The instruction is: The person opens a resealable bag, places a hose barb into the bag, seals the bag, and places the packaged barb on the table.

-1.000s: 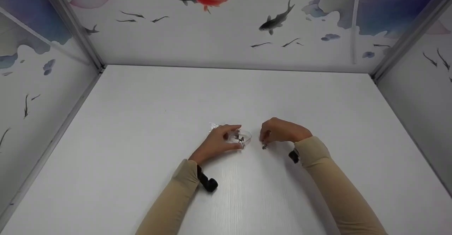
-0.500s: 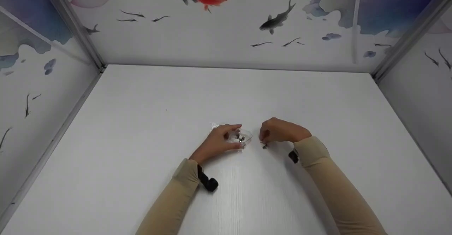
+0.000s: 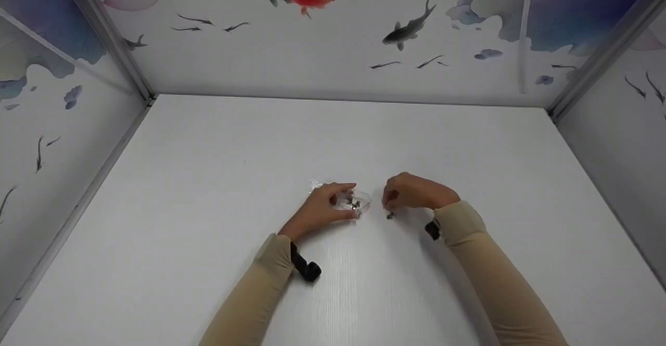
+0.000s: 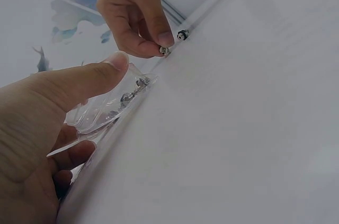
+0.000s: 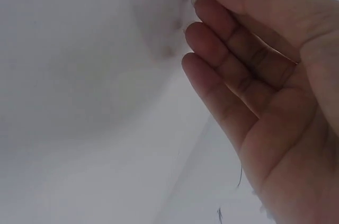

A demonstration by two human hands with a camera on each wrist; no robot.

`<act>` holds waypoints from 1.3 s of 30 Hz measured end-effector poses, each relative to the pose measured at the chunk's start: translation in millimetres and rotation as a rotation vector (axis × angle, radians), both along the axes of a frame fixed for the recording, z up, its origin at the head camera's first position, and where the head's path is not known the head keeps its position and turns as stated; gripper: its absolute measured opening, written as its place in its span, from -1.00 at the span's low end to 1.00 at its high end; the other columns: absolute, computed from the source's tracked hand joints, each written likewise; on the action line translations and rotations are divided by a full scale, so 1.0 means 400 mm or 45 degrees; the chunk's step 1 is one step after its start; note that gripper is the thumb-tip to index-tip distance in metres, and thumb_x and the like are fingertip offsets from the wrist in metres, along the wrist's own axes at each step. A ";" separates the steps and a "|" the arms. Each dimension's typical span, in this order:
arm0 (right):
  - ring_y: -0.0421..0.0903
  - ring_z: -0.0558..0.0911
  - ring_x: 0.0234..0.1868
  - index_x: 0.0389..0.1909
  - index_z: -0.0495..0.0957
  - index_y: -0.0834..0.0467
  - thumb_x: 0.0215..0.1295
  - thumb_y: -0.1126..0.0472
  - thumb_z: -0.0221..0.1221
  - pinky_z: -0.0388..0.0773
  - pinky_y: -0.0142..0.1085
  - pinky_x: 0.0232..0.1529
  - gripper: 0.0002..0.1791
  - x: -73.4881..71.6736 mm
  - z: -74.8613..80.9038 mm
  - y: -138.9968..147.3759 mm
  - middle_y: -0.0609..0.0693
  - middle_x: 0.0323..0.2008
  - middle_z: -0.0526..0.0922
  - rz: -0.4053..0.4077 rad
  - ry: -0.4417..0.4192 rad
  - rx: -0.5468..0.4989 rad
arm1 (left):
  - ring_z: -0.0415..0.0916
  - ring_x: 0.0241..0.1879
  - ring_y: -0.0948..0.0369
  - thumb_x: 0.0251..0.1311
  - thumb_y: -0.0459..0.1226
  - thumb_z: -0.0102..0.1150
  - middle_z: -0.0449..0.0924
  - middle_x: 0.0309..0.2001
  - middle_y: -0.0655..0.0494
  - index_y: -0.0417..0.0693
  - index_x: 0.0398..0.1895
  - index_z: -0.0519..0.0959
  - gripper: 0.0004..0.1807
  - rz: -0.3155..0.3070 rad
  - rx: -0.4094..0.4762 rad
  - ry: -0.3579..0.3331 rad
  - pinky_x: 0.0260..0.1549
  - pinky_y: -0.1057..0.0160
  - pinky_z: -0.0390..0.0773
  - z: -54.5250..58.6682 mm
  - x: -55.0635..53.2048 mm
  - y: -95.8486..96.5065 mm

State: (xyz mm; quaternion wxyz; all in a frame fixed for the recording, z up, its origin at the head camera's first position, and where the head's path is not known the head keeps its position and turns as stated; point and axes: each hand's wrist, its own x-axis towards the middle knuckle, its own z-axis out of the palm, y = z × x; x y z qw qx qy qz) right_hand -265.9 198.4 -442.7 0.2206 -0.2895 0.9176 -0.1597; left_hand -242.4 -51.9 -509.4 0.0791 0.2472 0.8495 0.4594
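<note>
L hand holds clear container w/ small metal pcs inside. R hand just R of it, fingers pointing down nr small dark pc, on wht surface. Tan sleeves, blk wrist gear. Fish-print panel behind.

- The container in my left hand: thin, clear plastic, smooth and glossy.
- Metal bits inside it: silvery, shiny.
- The piece I pinch in my right hand: bright, polished-looking metal.
- Tabletop: smooth, softly glossy, finely streaked where light catches it.
- My sleeves: matt cloth.
- Wall panels: smooth, printed.
- Corner post: dull grey metal.
</note>
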 end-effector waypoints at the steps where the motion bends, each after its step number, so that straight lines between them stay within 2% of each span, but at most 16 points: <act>1: -0.18 0.58 -0.26 -0.27 0.72 0.11 0.21 0.28 0.28 0.58 -0.24 -0.13 -0.90 0.000 0.001 0.000 -0.05 -0.26 0.69 0.001 0.002 -0.007 | 0.33 -0.13 0.22 0.02 0.01 0.41 0.55 0.09 0.16 0.09 0.31 0.43 -0.26 0.001 0.000 0.002 -0.08 0.23 0.35 0.000 0.001 0.000; 9: -0.13 0.60 -0.21 -0.26 0.71 0.15 0.23 0.31 0.26 0.58 -0.21 -0.09 -0.89 -0.003 0.018 -0.005 -0.03 -0.26 0.69 0.034 0.065 -0.064 | 0.31 -0.15 0.23 0.01 0.00 0.42 0.55 0.04 0.14 0.07 0.32 0.43 -0.25 -0.004 0.000 0.011 -0.10 0.25 0.34 0.002 0.002 -0.001; 18: -0.09 0.63 -0.16 -0.24 0.70 0.20 0.23 0.31 0.26 0.57 -0.18 -0.07 -0.89 -0.008 0.031 -0.012 -0.01 -0.27 0.68 0.091 0.121 -0.132 | 0.39 -0.08 0.21 0.02 -0.04 0.42 0.54 0.17 0.14 0.05 0.31 0.43 -0.27 -0.015 0.025 0.001 -0.03 0.19 0.40 -0.003 -0.003 -0.001; 24: -0.07 0.64 -0.15 -0.24 0.70 0.22 0.22 0.33 0.26 0.57 -0.17 -0.05 -0.88 -0.009 0.039 -0.022 0.01 -0.26 0.69 0.129 0.174 -0.183 | 0.39 -0.08 0.21 0.04 -0.03 0.41 0.53 0.17 0.13 0.03 0.32 0.43 -0.27 -0.026 0.016 0.023 -0.03 0.21 0.40 -0.004 -0.004 -0.001; 29: -0.06 0.63 -0.14 -0.22 0.70 0.22 0.23 0.33 0.25 0.57 -0.15 -0.03 -0.87 -0.007 0.046 -0.037 0.01 -0.25 0.68 0.144 0.196 -0.183 | 0.37 -0.11 0.21 0.04 -0.02 0.40 0.54 0.16 0.12 0.02 0.31 0.43 -0.27 -0.027 0.010 0.041 -0.07 0.22 0.39 -0.002 -0.002 -0.002; 39: -0.06 0.62 -0.14 -0.22 0.71 0.19 0.24 0.27 0.26 0.55 -0.17 -0.01 -0.87 -0.006 0.058 -0.068 -0.01 -0.25 0.68 0.142 0.223 -0.117 | 0.36 -0.09 0.21 0.03 -0.03 0.41 0.53 0.15 0.14 0.04 0.31 0.43 -0.27 -0.026 0.015 0.008 -0.05 0.22 0.37 0.003 -0.002 -0.001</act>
